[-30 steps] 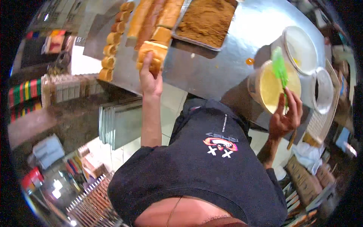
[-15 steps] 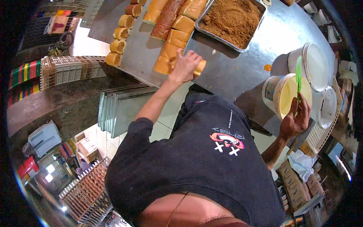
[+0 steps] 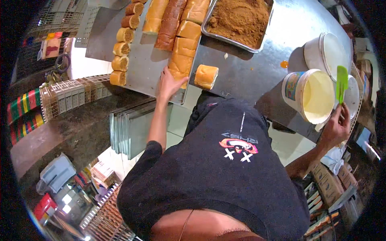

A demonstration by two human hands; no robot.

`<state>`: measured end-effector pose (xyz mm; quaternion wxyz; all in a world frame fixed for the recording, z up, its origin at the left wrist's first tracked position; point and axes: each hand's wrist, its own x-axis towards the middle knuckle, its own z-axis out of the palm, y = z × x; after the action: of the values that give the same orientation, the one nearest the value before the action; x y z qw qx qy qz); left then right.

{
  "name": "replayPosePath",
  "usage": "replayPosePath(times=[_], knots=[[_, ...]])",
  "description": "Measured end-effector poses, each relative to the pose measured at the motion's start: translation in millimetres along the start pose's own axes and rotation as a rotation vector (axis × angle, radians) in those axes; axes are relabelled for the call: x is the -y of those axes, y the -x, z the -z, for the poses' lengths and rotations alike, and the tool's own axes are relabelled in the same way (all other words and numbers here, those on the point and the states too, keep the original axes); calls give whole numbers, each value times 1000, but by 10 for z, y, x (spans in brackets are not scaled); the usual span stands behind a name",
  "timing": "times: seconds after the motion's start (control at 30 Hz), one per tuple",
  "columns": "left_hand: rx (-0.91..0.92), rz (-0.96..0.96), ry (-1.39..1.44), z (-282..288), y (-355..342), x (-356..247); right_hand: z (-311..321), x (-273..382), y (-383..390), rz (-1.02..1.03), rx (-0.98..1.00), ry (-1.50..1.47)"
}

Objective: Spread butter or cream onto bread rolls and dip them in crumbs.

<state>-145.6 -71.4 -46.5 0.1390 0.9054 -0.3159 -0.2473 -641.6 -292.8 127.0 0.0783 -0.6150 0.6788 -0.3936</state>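
Note:
My left hand (image 3: 169,87) grips the near end piece of a golden loaf (image 3: 179,64) on a metal tray (image 3: 145,60), beside a brown loaf (image 3: 170,24) and another golden one. A separate cut piece of bread (image 3: 206,76) lies on the steel table (image 3: 241,70), just right of that tray. My right hand (image 3: 338,123) holds a green spatula (image 3: 341,82) upright, just right of an open bucket (image 3: 295,86) of pale yellow cream.
A tray of brown crumbs (image 3: 261,49) sits at the back. Short rolls (image 3: 120,49) line the tray's left side. Two white buckets (image 3: 313,54) stand behind the cream. Stacked metal sheets (image 3: 124,130) are below the table's left edge; cardboard boxes (image 3: 325,180) are at lower right.
My left hand has let go of a cut piece, which now lies apart on the table, and moved left onto the loaf. My right hand and the spatula have moved right, off the cream bucket.

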Motion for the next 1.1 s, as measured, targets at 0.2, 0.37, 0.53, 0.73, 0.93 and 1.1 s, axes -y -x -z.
replayPosePath(times=[0.2,0.37,0.53,0.73,0.93,1.1], knots=[[99,64,-67,439,40,157,126,-21,67,-31,-34,3],[-16,-14,898,343,184,-289,182,-186,190,5,-53,-6],[-380,-325,767,-623,-352,-1209,232,-63,233,-72,-49,-78],[-512,-115,325,-929,-382,-1610,513,-365,156,-100,-94,-138],[-479,-81,286,-1102,-419,-1717,648,-674,46,-48,-104,-89],[-414,-19,117,-1002,-278,-1881,697,-791,-21,-63,-101,-106]])
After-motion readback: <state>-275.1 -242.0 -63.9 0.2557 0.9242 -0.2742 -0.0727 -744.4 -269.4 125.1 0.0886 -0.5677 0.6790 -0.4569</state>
